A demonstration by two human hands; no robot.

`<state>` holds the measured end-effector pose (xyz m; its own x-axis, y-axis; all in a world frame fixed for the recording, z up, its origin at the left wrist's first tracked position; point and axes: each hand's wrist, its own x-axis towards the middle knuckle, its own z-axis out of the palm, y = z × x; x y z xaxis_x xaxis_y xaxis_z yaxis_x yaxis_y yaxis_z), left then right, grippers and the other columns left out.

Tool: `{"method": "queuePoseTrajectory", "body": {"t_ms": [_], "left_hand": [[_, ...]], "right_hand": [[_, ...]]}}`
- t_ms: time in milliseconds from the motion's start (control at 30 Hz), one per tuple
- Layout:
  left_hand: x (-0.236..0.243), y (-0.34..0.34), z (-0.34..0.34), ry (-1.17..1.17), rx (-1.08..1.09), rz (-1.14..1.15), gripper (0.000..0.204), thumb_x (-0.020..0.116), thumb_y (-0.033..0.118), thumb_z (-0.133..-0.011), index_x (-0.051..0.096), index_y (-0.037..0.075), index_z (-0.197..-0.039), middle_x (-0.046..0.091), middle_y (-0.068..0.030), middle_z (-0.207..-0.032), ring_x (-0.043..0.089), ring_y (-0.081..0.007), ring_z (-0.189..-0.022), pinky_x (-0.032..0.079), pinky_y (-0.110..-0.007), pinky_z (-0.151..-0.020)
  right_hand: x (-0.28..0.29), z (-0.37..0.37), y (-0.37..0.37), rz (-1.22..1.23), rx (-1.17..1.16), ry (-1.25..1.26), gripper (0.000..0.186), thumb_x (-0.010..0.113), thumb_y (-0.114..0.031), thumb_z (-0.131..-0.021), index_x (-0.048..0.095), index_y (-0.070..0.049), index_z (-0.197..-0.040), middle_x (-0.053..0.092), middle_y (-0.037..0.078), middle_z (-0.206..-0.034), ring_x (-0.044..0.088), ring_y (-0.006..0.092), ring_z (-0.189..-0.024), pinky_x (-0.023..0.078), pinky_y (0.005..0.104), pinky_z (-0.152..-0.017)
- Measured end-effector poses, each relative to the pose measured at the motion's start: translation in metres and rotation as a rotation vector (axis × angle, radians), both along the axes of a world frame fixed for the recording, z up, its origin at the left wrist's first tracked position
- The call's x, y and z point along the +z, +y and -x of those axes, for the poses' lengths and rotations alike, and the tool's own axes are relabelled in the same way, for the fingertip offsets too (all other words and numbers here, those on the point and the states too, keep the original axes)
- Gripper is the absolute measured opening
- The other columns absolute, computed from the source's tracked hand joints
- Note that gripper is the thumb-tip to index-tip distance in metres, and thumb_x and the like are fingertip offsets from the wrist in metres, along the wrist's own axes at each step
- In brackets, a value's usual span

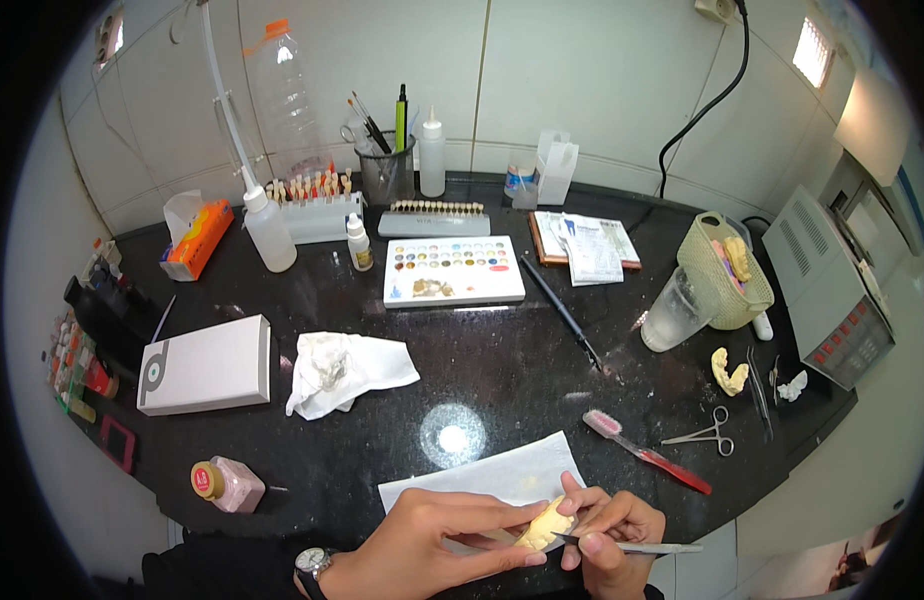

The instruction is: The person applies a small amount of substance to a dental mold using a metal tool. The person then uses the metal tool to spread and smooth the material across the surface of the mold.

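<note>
My left hand [437, 535], a watch on its wrist, grips a small pale yellow dental cast [548, 524] between thumb and fingers. In my right hand [622, 525] is a slim metal carving knife [664, 548], held like a pen. Its dark thin tip meets the edge of the cast, and fingers of the right hand also steady the cast's far side. Both hands work just over a white paper sheet [482, 485] at the near edge of the black table. The fingers partly cover the cast.
A red toothbrush [647, 452], scissor-like clamp [704, 435], another yellow cast [728, 372] and tweezers [758, 395] lie to the right. Leftward are a pink liquid bottle [237, 488], crumpled tissue [347, 370] and white box [207, 365]. A paint palette [454, 270] and brush [562, 305] lie farther back.
</note>
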<state>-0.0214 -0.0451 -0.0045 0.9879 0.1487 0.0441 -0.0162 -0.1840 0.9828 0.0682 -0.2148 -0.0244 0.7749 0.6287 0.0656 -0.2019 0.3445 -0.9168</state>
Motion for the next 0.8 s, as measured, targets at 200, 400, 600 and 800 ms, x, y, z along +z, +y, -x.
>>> {"method": "queuePoseTrajectory", "body": {"t_ms": [200, 400, 600, 800], "left_hand": [[0.003, 0.001, -0.002, 0.031, -0.009, -0.029, 0.039, 0.075, 0.015, -0.076, 0.064, 0.001, -0.111, 0.069, -0.0146, -0.091, 0.067, -0.0152, -0.077, 0.053, -0.023, -0.066], [0.0, 0.001, -0.003, 0.025, -0.005, -0.006, 0.039, 0.076, 0.015, -0.075, 0.064, 0.002, -0.111, 0.069, -0.0145, -0.09, 0.067, -0.0151, -0.078, 0.053, -0.023, -0.065], [0.003, 0.0, -0.004, 0.055, 0.015, 0.022, 0.039, 0.075, 0.013, -0.075, 0.064, 0.002, -0.11, 0.069, -0.015, -0.09, 0.067, -0.0157, -0.079, 0.054, -0.024, -0.067], [0.001, 0.002, -0.004, 0.051, 0.001, 0.01, 0.039, 0.075, 0.014, -0.075, 0.064, 0.002, -0.111, 0.069, -0.015, -0.09, 0.067, -0.0158, -0.079, 0.055, -0.024, -0.068]], "right_hand": [[-0.001, -0.001, 0.003, 0.006, -0.002, 0.008, 0.019, 0.064, -0.012, -0.083, 0.051, 0.0, -0.075, 0.057, 0.009, -0.061, 0.058, 0.02, -0.085, 0.044, 0.0302, -0.079], [0.002, -0.002, 0.005, 0.001, -0.036, -0.068, 0.018, 0.063, -0.011, -0.083, 0.051, 0.0, -0.076, 0.057, 0.009, -0.06, 0.057, 0.02, -0.086, 0.044, 0.0308, -0.081], [-0.002, -0.002, 0.003, 0.017, 0.005, 0.012, 0.018, 0.063, -0.012, -0.083, 0.051, 0.001, -0.078, 0.059, 0.017, -0.074, 0.057, 0.017, -0.076, 0.047, 0.0254, -0.068], [0.0, -0.003, 0.003, 0.003, 0.01, -0.001, 0.019, 0.063, -0.013, -0.083, 0.051, 0.0, -0.077, 0.059, 0.016, -0.074, 0.057, 0.016, -0.073, 0.047, 0.0262, -0.07]]}}
